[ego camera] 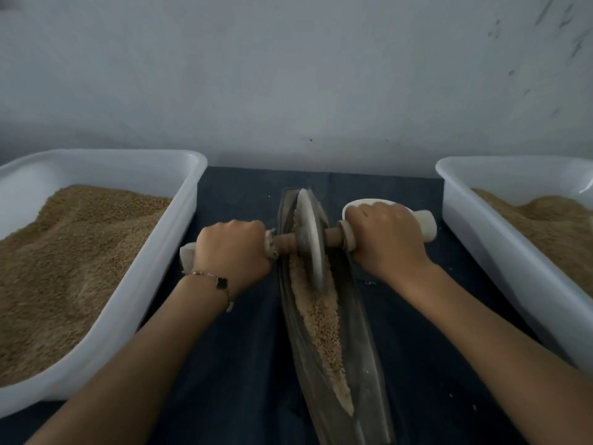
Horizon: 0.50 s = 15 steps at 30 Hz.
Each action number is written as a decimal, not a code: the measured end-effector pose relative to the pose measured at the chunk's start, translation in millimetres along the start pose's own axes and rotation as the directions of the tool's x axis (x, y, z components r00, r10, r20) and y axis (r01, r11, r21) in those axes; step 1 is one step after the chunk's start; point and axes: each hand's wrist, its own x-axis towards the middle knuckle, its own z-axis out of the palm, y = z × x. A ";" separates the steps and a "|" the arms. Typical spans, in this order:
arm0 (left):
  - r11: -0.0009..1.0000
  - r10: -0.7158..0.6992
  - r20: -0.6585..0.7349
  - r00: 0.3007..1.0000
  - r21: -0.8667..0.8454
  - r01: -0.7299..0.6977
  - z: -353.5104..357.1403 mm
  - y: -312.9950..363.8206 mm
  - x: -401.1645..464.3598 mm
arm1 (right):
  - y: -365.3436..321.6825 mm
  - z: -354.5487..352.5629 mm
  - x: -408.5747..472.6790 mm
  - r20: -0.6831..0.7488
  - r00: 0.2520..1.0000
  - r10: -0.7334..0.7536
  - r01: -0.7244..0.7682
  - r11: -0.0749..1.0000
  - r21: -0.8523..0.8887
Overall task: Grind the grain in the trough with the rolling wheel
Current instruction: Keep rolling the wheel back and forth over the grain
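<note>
Near end of trough (359,364): grain (324,322) lies coarse along the groove, unrolled. Mid-trough, left hand (231,248) and right hand (385,239) each grip an axle end, wheel (309,239) upright in the groove. Judgement: press evenly both sides, draw the wheel back over the near grain; far tip looks thin.

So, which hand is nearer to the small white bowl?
Right. The right hand grips the handle just in front of the bowl; the left hand is across the wheel.

Your head camera looks forward and down from close above the trough (324,332), facing the wall (288,75), tubs at both edges.
</note>
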 end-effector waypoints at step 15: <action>0.991 0.128 -0.093 0.987 0.043 -0.125 -44.6 9.2 -106.3 | -15.3 -73.2 -91.2 -0.092 0.992 -0.091 0.094 0.995 0.035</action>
